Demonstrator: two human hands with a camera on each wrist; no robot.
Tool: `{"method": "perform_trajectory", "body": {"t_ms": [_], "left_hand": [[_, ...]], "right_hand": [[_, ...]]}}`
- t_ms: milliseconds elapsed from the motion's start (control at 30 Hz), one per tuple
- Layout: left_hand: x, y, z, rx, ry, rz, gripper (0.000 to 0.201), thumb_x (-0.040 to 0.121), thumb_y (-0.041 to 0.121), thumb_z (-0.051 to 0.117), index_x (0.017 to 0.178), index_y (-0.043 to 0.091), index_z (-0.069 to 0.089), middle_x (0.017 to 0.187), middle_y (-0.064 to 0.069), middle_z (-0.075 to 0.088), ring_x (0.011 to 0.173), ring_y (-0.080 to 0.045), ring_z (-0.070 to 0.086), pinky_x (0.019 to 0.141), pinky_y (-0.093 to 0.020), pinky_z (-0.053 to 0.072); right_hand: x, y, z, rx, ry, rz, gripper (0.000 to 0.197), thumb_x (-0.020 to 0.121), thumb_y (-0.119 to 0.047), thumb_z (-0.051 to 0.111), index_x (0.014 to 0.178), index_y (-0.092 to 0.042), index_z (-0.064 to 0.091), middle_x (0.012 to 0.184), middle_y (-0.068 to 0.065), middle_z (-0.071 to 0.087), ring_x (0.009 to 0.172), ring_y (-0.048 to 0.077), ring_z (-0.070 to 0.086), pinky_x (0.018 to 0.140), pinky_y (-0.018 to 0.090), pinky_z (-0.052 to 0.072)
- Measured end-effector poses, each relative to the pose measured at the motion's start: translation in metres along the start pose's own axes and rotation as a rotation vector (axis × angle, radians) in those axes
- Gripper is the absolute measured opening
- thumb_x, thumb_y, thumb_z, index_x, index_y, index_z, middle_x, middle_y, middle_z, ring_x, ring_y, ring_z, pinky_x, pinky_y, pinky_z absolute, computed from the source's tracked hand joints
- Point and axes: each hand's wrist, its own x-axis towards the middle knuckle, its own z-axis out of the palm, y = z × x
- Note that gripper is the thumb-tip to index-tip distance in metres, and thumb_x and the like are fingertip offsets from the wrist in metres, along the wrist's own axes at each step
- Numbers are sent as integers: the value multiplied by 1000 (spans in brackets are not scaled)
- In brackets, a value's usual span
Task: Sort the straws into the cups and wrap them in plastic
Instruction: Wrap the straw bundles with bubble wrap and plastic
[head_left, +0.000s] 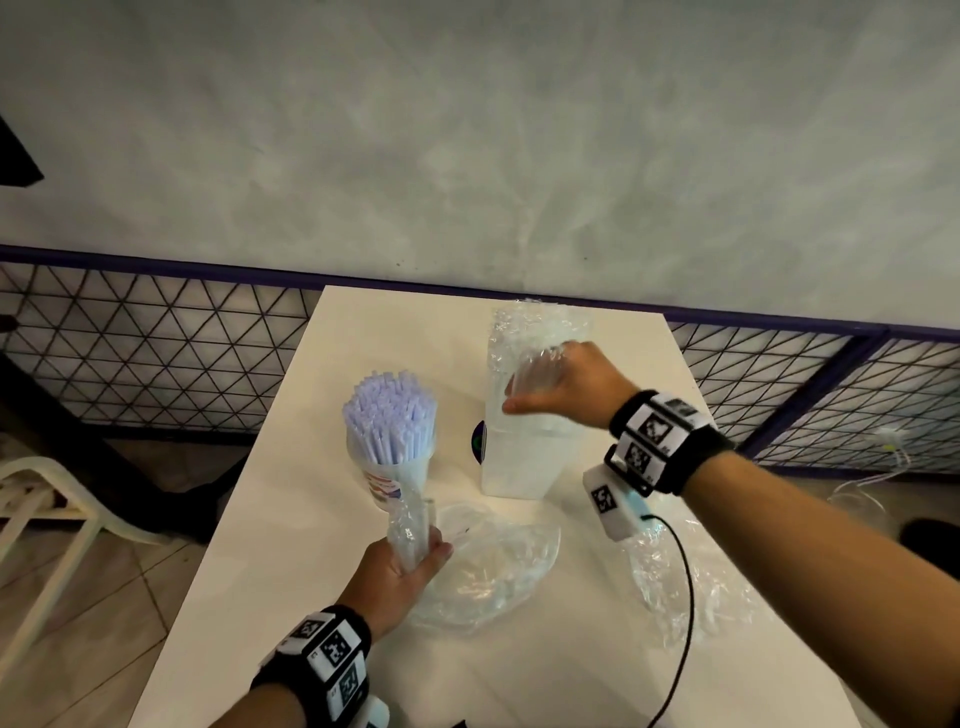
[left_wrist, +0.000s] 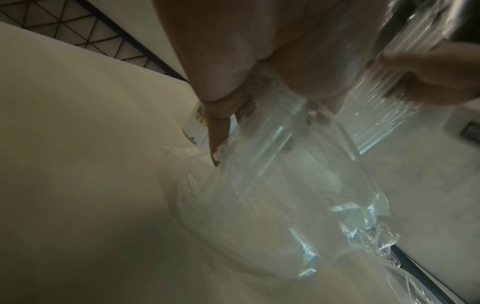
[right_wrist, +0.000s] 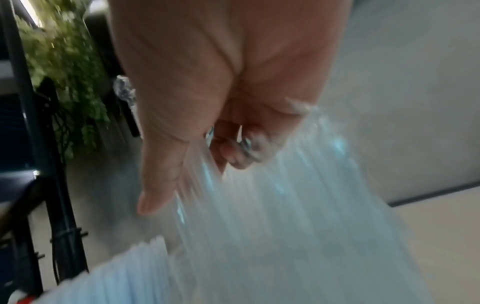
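A printed clear cup (head_left: 389, 480) packed with pale lilac straws (head_left: 388, 415) stands left of the table's middle. Just in front of it my left hand (head_left: 410, 564) grips a thin bundle of clear straws in plastic film (head_left: 413, 519), which slants up toward the cup. In the left wrist view the fingers (left_wrist: 215, 127) curl round that clear bundle (left_wrist: 389, 92). My right hand (head_left: 561, 384) clutches a tall clear plastic pack (head_left: 535, 332) standing on a white container (head_left: 519, 462). The blurred right wrist view shows my fingers (right_wrist: 233, 150) curled into the film (right_wrist: 298, 205).
A loose clear plastic bag (head_left: 493, 561) lies on the white table (head_left: 291, 571) beside my left hand. More crumpled film (head_left: 696, 587) and a black cable (head_left: 685, 587) lie at the right. A wire-mesh fence (head_left: 156, 343) runs behind the table, with a white chair (head_left: 47, 499) at the left.
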Motion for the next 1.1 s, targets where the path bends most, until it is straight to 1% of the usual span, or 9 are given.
{"method": "perform_trajectory", "body": {"t_ms": [100, 200, 300, 400, 467, 567, 700, 1000, 1100], "left_hand": [[1, -3, 0, -9, 0, -10, 11, 87, 27, 73, 81, 34, 70, 78, 11, 72, 80, -7, 68, 81, -21, 49], [2, -6, 0, -15, 5, -18, 9, 87, 26, 74, 81, 31, 70, 77, 11, 72, 80, -7, 68, 82, -22, 50], [1, -6, 0, -19, 2, -22, 8, 87, 27, 74, 81, 22, 71, 76, 12, 71, 79, -6, 68, 82, -24, 48], [1, -7, 0, -15, -10, -10, 8, 88, 27, 72, 80, 25, 71, 76, 12, 71, 78, -6, 68, 80, -21, 48], [1, -7, -1, -8, -18, 2, 8, 88, 28, 72, 81, 30, 70, 77, 11, 71, 79, -6, 68, 79, -20, 50], [1, -7, -1, -17, -13, -13, 7, 88, 27, 73, 82, 23, 71, 77, 11, 72, 79, -6, 68, 80, -22, 49], [0, -7, 0, -10, -2, -12, 9, 87, 28, 73, 83, 21, 70, 77, 13, 72, 78, -4, 68, 79, -21, 48], [-1, -5, -2, -8, -16, -27, 7, 85, 31, 76, 80, 29, 71, 78, 7, 72, 80, -11, 68, 81, -25, 50], [-2, -4, -2, -5, 16, -56, 7, 82, 31, 78, 79, 31, 71, 79, 5, 73, 80, -11, 69, 82, -25, 50]], "right_hand": [[-2, 4, 9, -70, 13, 80, 67, 51, -69, 81, 85, -12, 71, 82, 3, 70, 77, 17, 64, 72, 36, 54], [-3, -8, -13, -26, 7, 84, 59, 56, -49, 91, 101, -21, 65, 93, -13, 63, 77, -8, 55, 66, 11, 42], [-4, -21, -29, 75, 183, -16, 71, 60, -47, 90, 119, -28, 57, 112, -13, 55, 87, -18, 47, 71, 3, 36], [-1, -34, -20, -77, 358, -219, 61, 85, -51, 68, 135, -21, 51, 135, -5, 53, 117, 5, 50, 96, 16, 38], [2, -34, -3, -285, 304, -314, 57, 94, -50, 47, 140, -16, 49, 143, 2, 53, 131, 19, 48, 107, 34, 39], [4, -20, 27, -446, 211, -333, 52, 99, -39, 31, 139, -12, 53, 144, 6, 54, 138, 25, 45, 109, 41, 39], [-7, 6, 59, -547, 287, -356, 45, 101, -26, 36, 138, -7, 54, 142, 11, 55, 133, 28, 51, 105, 42, 45], [-20, -4, 65, -612, 178, -268, 57, 99, -40, 33, 148, -12, 41, 159, 6, 32, 148, 28, 26, 113, 50, 31], [-37, -32, 61, -425, 235, -452, 48, 86, -24, 54, 134, -20, 54, 146, 2, 48, 128, 26, 44, 95, 44, 34]]}}
